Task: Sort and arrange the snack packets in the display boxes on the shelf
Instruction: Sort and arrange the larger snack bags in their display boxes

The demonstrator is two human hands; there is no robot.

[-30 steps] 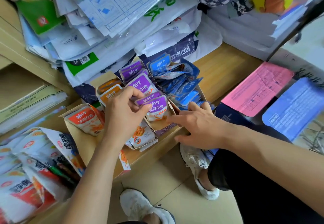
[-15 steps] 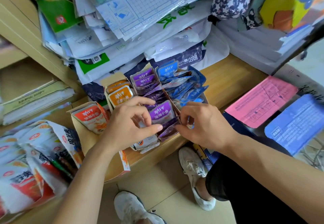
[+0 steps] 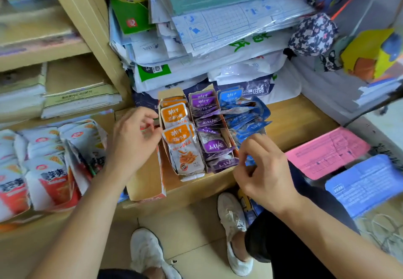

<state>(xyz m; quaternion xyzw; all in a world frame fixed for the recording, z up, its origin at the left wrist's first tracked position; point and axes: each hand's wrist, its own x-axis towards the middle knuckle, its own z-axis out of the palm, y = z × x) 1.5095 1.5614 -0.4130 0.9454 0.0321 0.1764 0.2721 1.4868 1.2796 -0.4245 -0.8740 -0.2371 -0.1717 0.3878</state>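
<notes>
Here we are over the shelf point(image 3: 296, 112), and 3 rows of snack packets stand side by side in their card boxes. Orange packets point(image 3: 178, 139) on the left, purple packets point(image 3: 210, 145) in the middle, blue packets point(image 3: 244, 115) on the right. The orange ones stand fairly upright in a line. The purple ones lean and overlap, and the blue ones are a loose jumble.

The left hand point(image 3: 133, 141) is just beside the orange row, fingers curled in towards the thumb. There's a flash of red at the fingertips, but it's too blurred to tell whether anything is gripped. Under it sits a box point(image 3: 144, 180), its bare card floor showing.

The right hand point(image 3: 265, 169) is at the front corner of the blue row, fingers bent, with blue showing between them. I can't tell if it's pinching a packet or only hovering. The 2 hands are well apart, the orange and purple rows between them.

Far left, a heap of red packets point(image 3: 48, 169). Behind the rows, stacked papers point(image 3: 218, 38). To the right lie a pink sheet point(image 3: 327, 152) and a blue sheet point(image 3: 366, 182). White shoes point(image 3: 233, 219) on the floor below.
</notes>
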